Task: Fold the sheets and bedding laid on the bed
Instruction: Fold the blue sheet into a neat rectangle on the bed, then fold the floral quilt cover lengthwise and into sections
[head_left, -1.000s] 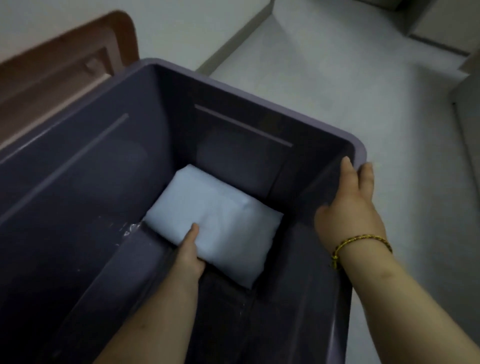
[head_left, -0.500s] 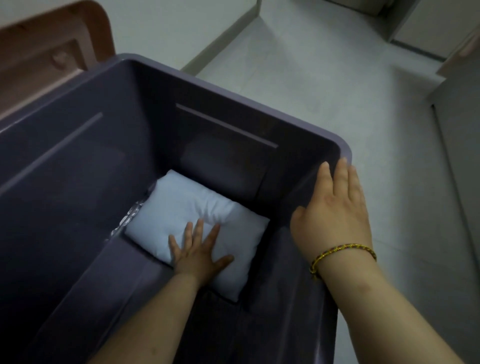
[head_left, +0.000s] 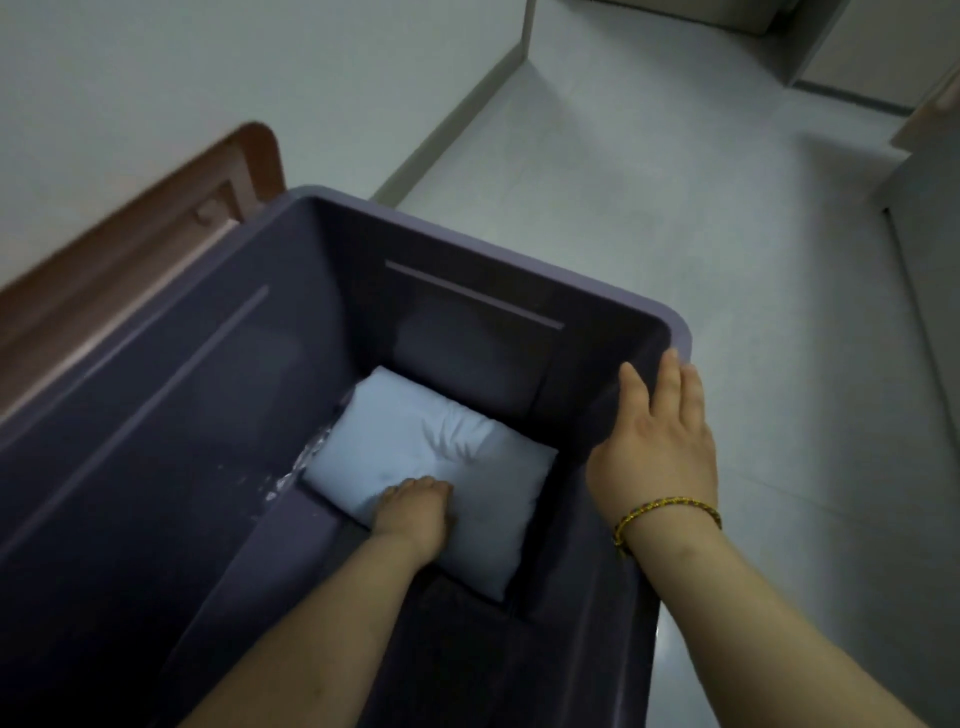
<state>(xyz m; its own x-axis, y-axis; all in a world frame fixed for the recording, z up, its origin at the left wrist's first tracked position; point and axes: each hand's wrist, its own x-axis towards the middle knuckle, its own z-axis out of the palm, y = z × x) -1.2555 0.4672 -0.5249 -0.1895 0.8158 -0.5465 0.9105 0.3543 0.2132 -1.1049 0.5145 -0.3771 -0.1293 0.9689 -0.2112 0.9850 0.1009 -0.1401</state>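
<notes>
A folded pale blue bedding bundle (head_left: 467, 467) lies on the bottom of a deep purple plastic bin (head_left: 519, 249), against its far right corner. My left hand (head_left: 415, 506) reaches down into the bin. It rests on the bundle's near edge with its fingers curled under; no fabric shows between them. A wrinkled dent marks the bundle just beyond that hand. My right hand (head_left: 660, 436) lies on the bin's right rim near the far corner, fingers straight, with a gold bracelet on its wrist.
A brown wooden headboard or bed frame (head_left: 156, 218) stands left of the bin against the pale wall. Grey floor (head_left: 675, 182) stretches to the right and beyond. Pale cabinet fronts (head_left: 857, 52) stand at the top right.
My left hand went from gripping the bundle's edge to pressing it flat, and now its fingers have curled. My right hand shifted from gripping the rim to lying flat on it.
</notes>
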